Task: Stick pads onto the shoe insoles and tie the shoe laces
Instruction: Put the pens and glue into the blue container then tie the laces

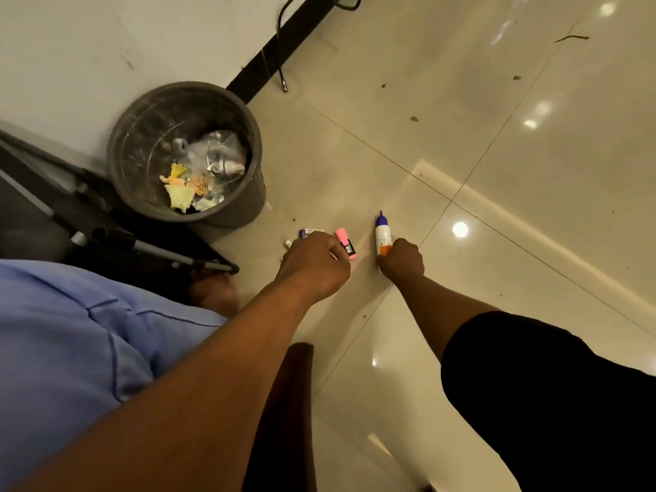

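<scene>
White plastic glue bottle [382,236] — right hand [403,259].

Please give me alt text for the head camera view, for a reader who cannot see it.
A person reaches down to a glossy tiled floor: the right hand grips a white glue bottle with a blue nozzle, and the left hand holds a pink highlighter. A grey waste bin with crumpled rubbish stands by the wall behind them.

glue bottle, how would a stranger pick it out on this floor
Find the grey bin by the wall. On the tiles to its right stands the glue bottle, its base gripped by the right hand. Unlike the pink highlighter beside it, it is white with a blue pointed cap.
</scene>
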A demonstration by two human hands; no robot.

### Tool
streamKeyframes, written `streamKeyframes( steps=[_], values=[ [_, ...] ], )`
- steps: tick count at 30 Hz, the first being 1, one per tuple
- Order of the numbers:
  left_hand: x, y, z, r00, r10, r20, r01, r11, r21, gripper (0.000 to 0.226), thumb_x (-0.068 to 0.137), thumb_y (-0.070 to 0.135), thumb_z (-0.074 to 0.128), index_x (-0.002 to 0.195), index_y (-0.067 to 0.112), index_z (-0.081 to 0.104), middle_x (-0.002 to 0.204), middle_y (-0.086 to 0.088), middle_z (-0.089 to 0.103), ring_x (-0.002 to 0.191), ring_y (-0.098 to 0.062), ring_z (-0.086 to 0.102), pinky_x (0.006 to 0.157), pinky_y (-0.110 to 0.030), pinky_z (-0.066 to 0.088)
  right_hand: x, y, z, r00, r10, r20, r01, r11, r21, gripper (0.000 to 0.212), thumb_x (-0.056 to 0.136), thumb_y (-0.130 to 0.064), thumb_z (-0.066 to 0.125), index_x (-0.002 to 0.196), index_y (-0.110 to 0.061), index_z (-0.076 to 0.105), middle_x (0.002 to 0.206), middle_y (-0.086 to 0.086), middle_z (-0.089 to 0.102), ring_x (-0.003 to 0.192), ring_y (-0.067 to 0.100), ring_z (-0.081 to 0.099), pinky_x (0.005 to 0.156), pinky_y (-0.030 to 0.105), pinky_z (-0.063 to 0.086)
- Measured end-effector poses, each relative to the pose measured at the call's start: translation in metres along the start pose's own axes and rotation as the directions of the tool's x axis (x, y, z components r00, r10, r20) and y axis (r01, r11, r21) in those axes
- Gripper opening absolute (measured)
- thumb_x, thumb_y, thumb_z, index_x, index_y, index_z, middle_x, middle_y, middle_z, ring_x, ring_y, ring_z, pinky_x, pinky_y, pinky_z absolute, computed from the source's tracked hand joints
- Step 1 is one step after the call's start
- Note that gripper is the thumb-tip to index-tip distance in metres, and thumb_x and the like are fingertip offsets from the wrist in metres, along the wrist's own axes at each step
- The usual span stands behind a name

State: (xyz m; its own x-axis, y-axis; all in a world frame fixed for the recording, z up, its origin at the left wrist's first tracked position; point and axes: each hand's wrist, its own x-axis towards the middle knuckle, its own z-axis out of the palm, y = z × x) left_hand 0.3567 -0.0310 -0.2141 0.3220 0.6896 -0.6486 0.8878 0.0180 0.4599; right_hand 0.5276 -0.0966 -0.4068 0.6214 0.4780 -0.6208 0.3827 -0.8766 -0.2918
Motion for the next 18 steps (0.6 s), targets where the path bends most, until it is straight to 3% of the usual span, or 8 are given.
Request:
streamKeyframes(
  steps=[4, 8, 13, 18],
  values=[
    [0.004, -0.008, 0.005, 0.999, -0.037, 0.031, 0.036, 0.999, 0.023, 0.014, 0.092, 0.024, 0.059, 0.090, 0.035, 0.068, 0.115, 0.002, 0.071, 0.107, -0.021, 0.065, 0.085, -0.023, 0.046, 0.011, 0.004, -0.003, 0.996, 0.008, 0.084, -0.012, 0.999, 0.040, 0.053, 0.078, -0.029, 0.077, 0.123, -0.009, 0.056, 0.114, 0.012, 0.064, 0.098, 0.031, 0.067, 0.080, 0.039, 0.058],
    [0.008, -0.012, 0.005, 0.995, -0.083, 0.046, 0.085, 0.995, -0.054, 0.010, 0.091, 0.024, 0.061, 0.091, 0.033, 0.065, 0.110, -0.001, 0.071, 0.103, -0.021, 0.066, 0.091, -0.030, 0.053, 0.012, -0.002, -0.019, 0.992, 0.030, 0.124, -0.049, 0.987, 0.150, 0.050, 0.074, -0.037, 0.082, 0.109, -0.007, 0.062, 0.095, 0.009, 0.072, 0.062, 0.022, 0.072, 0.062, 0.030, 0.059],
    [0.012, -0.020, 0.003, 0.987, -0.161, 0.021, 0.162, 0.967, -0.199, 0.028, 0.090, 0.036, 0.065, 0.115, 0.024, 0.065, 0.116, -0.006, 0.070, 0.109, -0.025, 0.066, 0.098, -0.043, 0.055, -0.038, -0.023, -0.045, 0.979, -0.194, 0.066, 0.143, 0.879, 0.456, 0.025, 0.080, -0.035, 0.082, 0.083, -0.011, 0.076, 0.084, 0.008, 0.076, 0.063, 0.021, 0.073, 0.061, 0.031, 0.060],
    [0.014, -0.011, -0.003, 0.985, -0.163, -0.058, 0.126, 0.907, -0.403, 0.055, 0.083, 0.062, 0.068, 0.122, 0.022, 0.065, 0.114, -0.002, 0.069, 0.103, -0.023, 0.068, 0.092, -0.046, 0.059, -0.115, -0.050, -0.070, 0.899, -0.433, 0.064, 0.308, 0.728, 0.613, 0.023, 0.083, -0.027, 0.082, 0.096, -0.008, 0.076, 0.084, 0.005, 0.076, 0.072, 0.021, 0.075, 0.063, 0.036, 0.063]
  ],
)
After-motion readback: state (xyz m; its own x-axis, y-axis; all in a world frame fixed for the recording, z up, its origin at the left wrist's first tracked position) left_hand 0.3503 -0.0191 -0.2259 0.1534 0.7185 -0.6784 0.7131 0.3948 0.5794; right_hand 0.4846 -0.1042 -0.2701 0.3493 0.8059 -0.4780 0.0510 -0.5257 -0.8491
